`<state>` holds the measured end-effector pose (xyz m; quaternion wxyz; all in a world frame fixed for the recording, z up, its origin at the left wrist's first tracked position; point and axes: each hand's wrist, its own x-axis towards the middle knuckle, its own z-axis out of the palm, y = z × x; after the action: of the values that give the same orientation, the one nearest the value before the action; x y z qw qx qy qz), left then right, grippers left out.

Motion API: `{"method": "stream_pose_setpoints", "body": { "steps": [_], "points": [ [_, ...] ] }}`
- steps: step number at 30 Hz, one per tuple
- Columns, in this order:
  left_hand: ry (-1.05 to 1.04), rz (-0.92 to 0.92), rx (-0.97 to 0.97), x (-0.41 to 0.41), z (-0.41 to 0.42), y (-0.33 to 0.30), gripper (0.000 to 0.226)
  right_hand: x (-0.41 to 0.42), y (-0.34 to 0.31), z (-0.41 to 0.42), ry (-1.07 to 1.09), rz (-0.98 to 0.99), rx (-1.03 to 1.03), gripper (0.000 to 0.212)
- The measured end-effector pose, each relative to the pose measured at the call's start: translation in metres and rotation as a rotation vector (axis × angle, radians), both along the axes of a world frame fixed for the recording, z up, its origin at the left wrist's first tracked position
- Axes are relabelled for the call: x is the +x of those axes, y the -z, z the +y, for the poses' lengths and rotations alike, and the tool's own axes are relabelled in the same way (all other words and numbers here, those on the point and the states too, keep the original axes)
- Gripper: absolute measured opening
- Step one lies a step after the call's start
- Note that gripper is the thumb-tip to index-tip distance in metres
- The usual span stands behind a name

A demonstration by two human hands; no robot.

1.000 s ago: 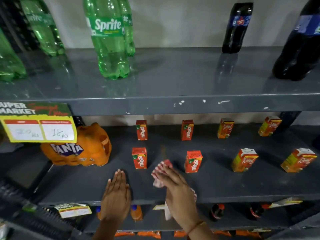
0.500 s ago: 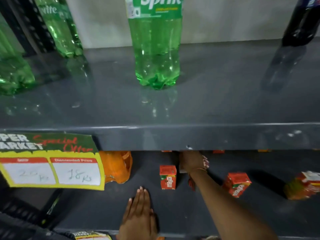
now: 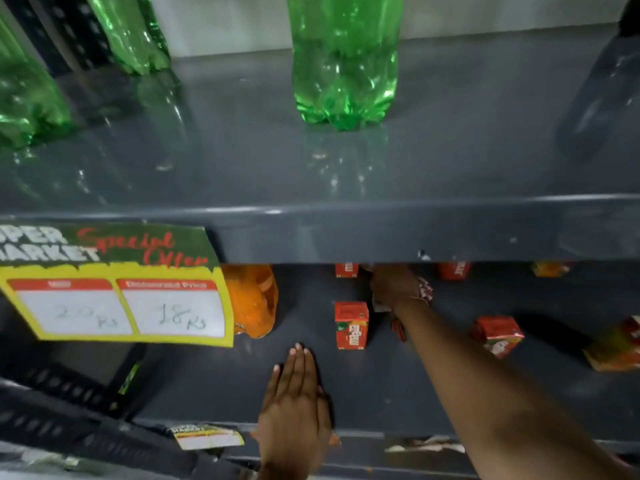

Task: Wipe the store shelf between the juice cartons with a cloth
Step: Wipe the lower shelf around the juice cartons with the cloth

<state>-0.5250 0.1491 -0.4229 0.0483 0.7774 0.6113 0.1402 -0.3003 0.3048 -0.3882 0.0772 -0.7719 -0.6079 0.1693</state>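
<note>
Two hands are on the lower grey shelf [image 3: 214,393] right now. Left hand [image 3: 294,407] lies flat near the front edge, palm down, fingers straight and pressed together, not holding anything. Right hand [image 3: 393,285] is reached way back, between the red juice carton [image 3: 351,325] in front and another red carton [image 3: 347,270] half hidden under the upper shelf [image 3: 381,233]. It's on top of the cloth [image 3: 425,292], a red and white bit poking out just right of the knuckles. Fingers are tucked under the upper shelf lip, so can't tell if they're spread or curled, probably pressing down on the cloth. Another red carton [image 3: 497,336] sits tilted to the right of the forearm. Orange pack [image 3: 251,301] sits behind the yellow price sign [image 3: 114,306]. Green bottle [image 3: 344,60] stands on top.
</note>
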Motion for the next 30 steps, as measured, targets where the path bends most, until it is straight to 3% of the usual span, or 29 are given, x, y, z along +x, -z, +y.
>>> {"method": "stream_pose_setpoints", "body": {
  "steps": [1,3,11,21,30],
  "points": [
    [0.002,0.02,-0.012,0.0,0.0,0.001,0.061,0.001,0.002,0.0,-0.043,-0.021,0.116,0.05],
    [0.013,0.038,-0.011,-0.001,-0.001,0.003,0.061,0.001,0.005,-0.012,-0.114,-0.068,0.177,0.063],
    [0.018,0.069,0.035,-0.001,-0.004,0.004,0.06,-0.003,0.022,-0.057,-0.175,-0.164,0.169,0.052],
    [0.029,0.093,0.033,-0.003,-0.005,0.013,0.065,-0.015,0.028,-0.127,-0.127,-0.021,0.288,0.059],
    [0.044,0.093,-0.105,-0.005,-0.005,0.008,0.056,-0.024,0.018,-0.211,-0.247,0.045,0.228,0.068]
  ]
}}
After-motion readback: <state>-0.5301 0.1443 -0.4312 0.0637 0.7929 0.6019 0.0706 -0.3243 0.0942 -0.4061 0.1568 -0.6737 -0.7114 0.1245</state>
